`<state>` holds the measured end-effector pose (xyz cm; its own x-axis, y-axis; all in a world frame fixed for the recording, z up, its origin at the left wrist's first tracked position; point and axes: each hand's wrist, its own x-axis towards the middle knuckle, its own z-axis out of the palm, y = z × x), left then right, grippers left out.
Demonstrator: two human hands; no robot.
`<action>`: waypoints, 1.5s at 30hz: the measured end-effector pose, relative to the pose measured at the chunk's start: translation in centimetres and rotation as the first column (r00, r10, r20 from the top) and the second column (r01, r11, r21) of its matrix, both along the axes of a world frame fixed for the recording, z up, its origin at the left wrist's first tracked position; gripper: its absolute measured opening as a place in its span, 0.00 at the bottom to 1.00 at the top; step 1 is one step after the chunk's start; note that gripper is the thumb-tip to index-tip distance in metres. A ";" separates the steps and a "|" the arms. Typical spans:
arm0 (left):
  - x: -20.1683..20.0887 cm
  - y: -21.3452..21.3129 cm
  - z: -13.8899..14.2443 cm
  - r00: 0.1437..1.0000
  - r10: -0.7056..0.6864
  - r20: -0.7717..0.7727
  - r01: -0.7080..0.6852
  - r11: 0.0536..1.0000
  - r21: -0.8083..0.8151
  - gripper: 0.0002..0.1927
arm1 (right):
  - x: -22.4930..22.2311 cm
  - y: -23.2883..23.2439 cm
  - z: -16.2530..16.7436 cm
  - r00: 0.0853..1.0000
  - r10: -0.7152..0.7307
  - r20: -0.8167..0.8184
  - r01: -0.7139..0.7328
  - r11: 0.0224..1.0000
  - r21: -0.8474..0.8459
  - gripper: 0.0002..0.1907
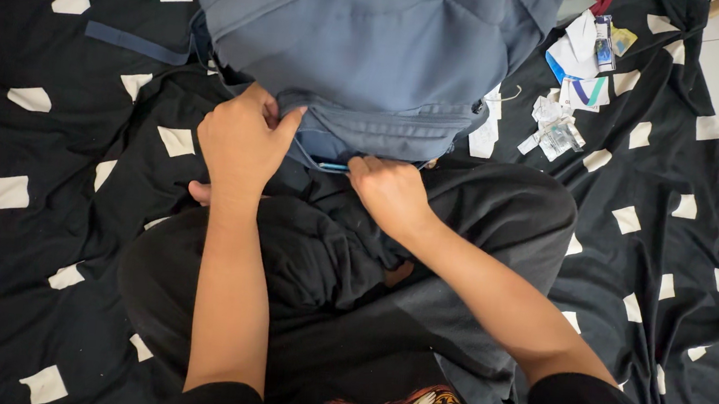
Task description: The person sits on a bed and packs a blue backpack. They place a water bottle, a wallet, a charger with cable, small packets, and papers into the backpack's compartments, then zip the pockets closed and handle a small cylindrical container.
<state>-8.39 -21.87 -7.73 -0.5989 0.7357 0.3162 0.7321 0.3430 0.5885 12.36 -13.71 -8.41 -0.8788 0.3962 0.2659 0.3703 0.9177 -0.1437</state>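
On the bed's black sheet (58, 230), a grey-blue backpack (372, 41) lay before the person's lap. The left hand (241, 137) pinched its lower pocket edge; the right hand (390, 192) pinched the zipper pull (334, 167).

even, soft indoor light — no glare, faint shadows under the arms, sharp focus, dark fabric swallows detail

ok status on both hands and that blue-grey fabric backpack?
Left hand pinching blue-grey fabric backpack at its lower pocket edge. Right hand at the pocket opening, fingers closed. Crumpled white paper scraps off to the side, clear of both.
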 end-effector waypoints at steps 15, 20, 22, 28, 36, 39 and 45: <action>-0.5 -0.5 -0.3 0.998 -0.059 -0.035 0.060 0.998 0.027 0.20 | -0.4 -1.0 -0.4 0.974 0.072 -0.216 -0.084 0.995 -0.049 0.15; -0.6 -0.7 -0.6 0.997 -0.075 -0.025 0.075 0.997 0.003 0.19 | 0.0 -0.6 0.1 0.980 0.029 -0.195 -0.074 0.970 -0.231 0.07; -0.8 -0.8 -0.6 0.996 -0.084 -0.019 0.084 0.996 0.001 0.19 | 0.8 0.3 0.7 0.994 0.052 -0.096 -0.077 0.957 -0.281 0.08; -5.0 -4.6 0.8 0.900 -0.333 0.282 0.314 0.943 0.111 0.13 | 8.3 12.8 2.5 0.968 0.243 0.066 -0.061 0.480 -0.875 0.12; -4.9 -3.8 -1.6 0.882 -0.225 0.414 -0.137 0.719 0.682 0.05 | 14.8 24.7 -6.2 0.673 -0.597 0.437 0.740 0.534 -0.410 0.22; -4.4 -2.8 -2.3 0.884 -0.230 0.406 -0.152 0.682 0.715 0.06 | 14.1 25.7 -9.2 0.632 -0.456 0.626 0.758 0.534 -0.375 0.26; -4.1 -1.4 -3.6 0.836 -0.281 0.471 -0.196 0.649 0.735 0.06 | 13.3 25.9 -11.6 0.688 -0.520 0.507 0.703 0.652 -0.284 0.21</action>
